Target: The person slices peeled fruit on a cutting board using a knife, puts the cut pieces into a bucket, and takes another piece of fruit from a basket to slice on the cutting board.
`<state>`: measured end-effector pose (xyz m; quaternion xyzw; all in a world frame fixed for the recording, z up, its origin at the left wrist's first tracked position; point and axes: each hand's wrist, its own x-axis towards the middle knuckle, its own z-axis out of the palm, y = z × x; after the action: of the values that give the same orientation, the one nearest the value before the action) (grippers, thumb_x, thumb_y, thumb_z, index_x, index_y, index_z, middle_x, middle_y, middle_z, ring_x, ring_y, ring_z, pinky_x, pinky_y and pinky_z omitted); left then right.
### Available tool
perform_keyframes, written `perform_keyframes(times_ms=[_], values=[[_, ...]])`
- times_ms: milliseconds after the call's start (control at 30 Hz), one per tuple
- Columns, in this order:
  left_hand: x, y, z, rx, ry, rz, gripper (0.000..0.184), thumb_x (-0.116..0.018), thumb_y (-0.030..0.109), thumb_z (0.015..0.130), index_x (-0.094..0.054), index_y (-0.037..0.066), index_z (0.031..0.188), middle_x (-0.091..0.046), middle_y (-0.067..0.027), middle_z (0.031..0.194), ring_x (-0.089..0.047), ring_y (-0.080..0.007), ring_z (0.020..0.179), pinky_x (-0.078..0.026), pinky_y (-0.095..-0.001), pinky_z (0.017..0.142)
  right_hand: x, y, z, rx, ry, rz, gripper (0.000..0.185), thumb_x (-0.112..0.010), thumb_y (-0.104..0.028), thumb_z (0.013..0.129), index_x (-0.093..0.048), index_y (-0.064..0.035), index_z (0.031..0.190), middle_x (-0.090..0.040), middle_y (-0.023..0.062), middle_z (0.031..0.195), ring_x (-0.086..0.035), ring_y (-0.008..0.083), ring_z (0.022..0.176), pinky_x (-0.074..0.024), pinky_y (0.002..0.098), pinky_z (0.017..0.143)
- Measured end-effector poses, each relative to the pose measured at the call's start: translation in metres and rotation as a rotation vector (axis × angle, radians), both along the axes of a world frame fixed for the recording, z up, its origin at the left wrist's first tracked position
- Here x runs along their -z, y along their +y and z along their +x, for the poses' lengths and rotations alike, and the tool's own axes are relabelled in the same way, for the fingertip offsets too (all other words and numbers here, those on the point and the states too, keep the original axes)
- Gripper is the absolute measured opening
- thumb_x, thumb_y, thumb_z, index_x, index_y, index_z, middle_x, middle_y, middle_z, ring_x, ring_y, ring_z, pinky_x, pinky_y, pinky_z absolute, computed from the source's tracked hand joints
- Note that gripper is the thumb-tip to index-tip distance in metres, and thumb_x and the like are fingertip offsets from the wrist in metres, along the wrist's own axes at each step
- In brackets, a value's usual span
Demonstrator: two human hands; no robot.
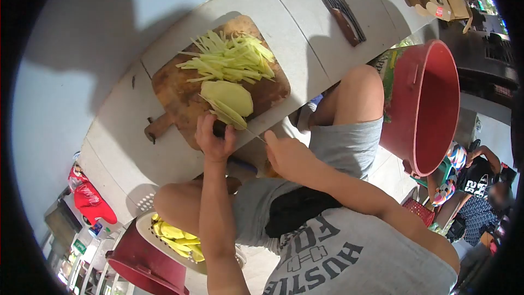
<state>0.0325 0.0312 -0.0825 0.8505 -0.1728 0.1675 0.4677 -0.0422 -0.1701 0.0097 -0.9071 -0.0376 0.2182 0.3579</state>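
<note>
A wooden cutting board [183, 84] with a short handle lies on the tiled surface. Thin pale green strips [229, 57] are heaped on its far part, and flat pale green slices [232, 98] lie overlapped nearer to me. My left hand [215, 139] has its fingers curled, holding the near end of these slices against the board. My right hand [284, 153] is closed around a knife [254, 134]; its handle is hidden in the fist. The thin blade points toward the slices, close to my left fingertips.
Another knife with a brown handle and dark patterned blade [341, 11] lies farther along the tiles [273, 16]. A red tub [398, 104] stands at the right. A pale basket of yellow-green pieces [177, 237] and a dark red bucket [147, 257] are lower left. People sit at far right.
</note>
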Motion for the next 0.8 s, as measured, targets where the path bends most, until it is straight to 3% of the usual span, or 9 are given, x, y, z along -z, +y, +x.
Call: perform_keyframes(times_ms=[433, 633, 733, 800], values=[[0.004, -0.001, 0.002, 0.032, -0.066, 0.066, 0.057, -0.079, 0.012, 0.072, -0.053, 0.005, 0.123, -0.066, -0.0207, 0.103, -0.064, -0.0387, 0.078, -0.053, -0.0433, 0.063, 0.023, -0.005, 0.001, 0.069, -0.007, 0.196, 0.020, -0.057, -0.013, 0.097, -0.046, 0.0027, 0.104, -0.059, 0.0278, 0.063, -0.061, 0.0492, 0.062, -0.0483, 0.0583, 0.058], [0.000, 0.001, 0.000, 0.021, -0.075, 0.095, 0.057, -0.079, 0.013, 0.074, -0.053, 0.004, 0.123, -0.066, -0.0196, 0.101, -0.064, -0.0338, 0.074, -0.054, -0.0392, 0.064, 0.012, -0.002, 0.004, 0.057, 0.048, 0.179, 0.019, -0.057, -0.011, 0.095, -0.044, 0.0007, 0.104, -0.059, 0.0273, 0.063, -0.062, 0.0485, 0.063, -0.0493, 0.0575, 0.058], [-0.001, 0.000, -0.007, -0.009, 0.064, 0.019, 0.052, -0.078, 0.013, 0.075, -0.055, 0.004, 0.121, -0.066, -0.0183, 0.097, -0.065, -0.0302, 0.074, -0.054, -0.0375, 0.065, 0.003, 0.004, 0.006, 0.024, 0.051, 0.105, 0.020, -0.058, -0.011, 0.094, -0.044, 0.0000, 0.104, -0.061, 0.0269, 0.065, -0.064, 0.0484, 0.065, -0.0512, 0.0569, 0.059], [0.000, -0.010, -0.009, -0.124, 0.175, -0.325, 0.044, -0.076, 0.012, 0.077, -0.059, 0.003, 0.116, -0.065, -0.0157, 0.093, -0.065, -0.0275, 0.073, -0.053, -0.0363, 0.067, -0.001, 0.009, 0.005, 0.026, 0.048, 0.053, 0.019, -0.057, -0.011, 0.094, -0.044, -0.0006, 0.104, -0.062, 0.0258, 0.067, -0.065, 0.0472, 0.066, -0.0530, 0.0556, 0.059]])
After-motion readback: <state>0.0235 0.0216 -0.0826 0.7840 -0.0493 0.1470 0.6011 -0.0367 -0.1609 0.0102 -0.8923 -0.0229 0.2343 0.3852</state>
